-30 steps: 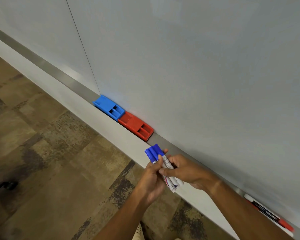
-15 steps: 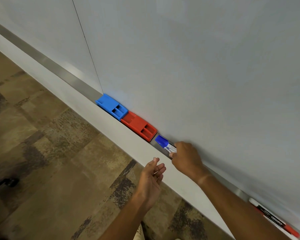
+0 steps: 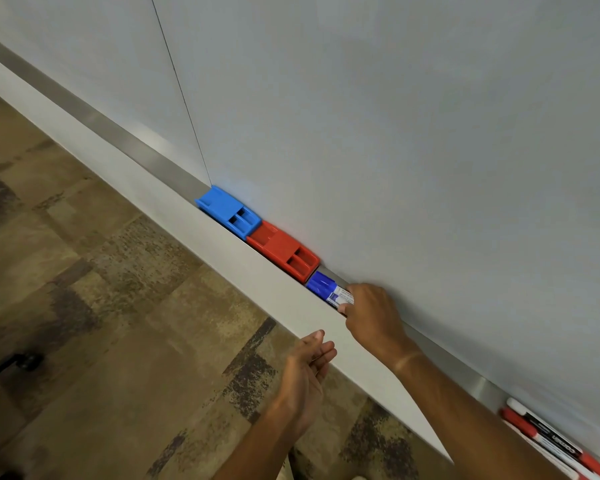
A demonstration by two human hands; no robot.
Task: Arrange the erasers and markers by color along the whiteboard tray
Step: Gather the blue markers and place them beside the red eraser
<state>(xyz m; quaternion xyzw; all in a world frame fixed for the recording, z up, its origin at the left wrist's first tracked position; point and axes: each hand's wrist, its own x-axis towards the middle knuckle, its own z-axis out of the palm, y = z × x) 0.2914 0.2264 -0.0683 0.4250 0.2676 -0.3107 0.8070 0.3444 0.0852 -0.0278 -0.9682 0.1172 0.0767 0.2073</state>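
Observation:
A blue eraser (image 3: 227,211) and a red eraser (image 3: 283,251) lie end to end in the metal whiteboard tray (image 3: 125,143). Right after the red eraser, blue-capped markers (image 3: 328,290) lie in the tray, their caps touching the eraser's end. My right hand (image 3: 373,317) is closed over the marker barrels, hiding their far ends. My left hand (image 3: 307,367) hangs open and empty below the tray's front edge. Red-capped markers (image 3: 548,441) lie in the tray at the far right.
The whiteboard (image 3: 395,133) fills the upper view, with a panel seam above the blue eraser. Brown patterned carpet (image 3: 84,323) covers the floor below. A dark object (image 3: 14,363) sits on the floor at the left edge.
The bundle of blue markers went from both hands down into the tray beside the red eraser. My left hand let go and dropped away; my right hand slid the markers against the eraser.

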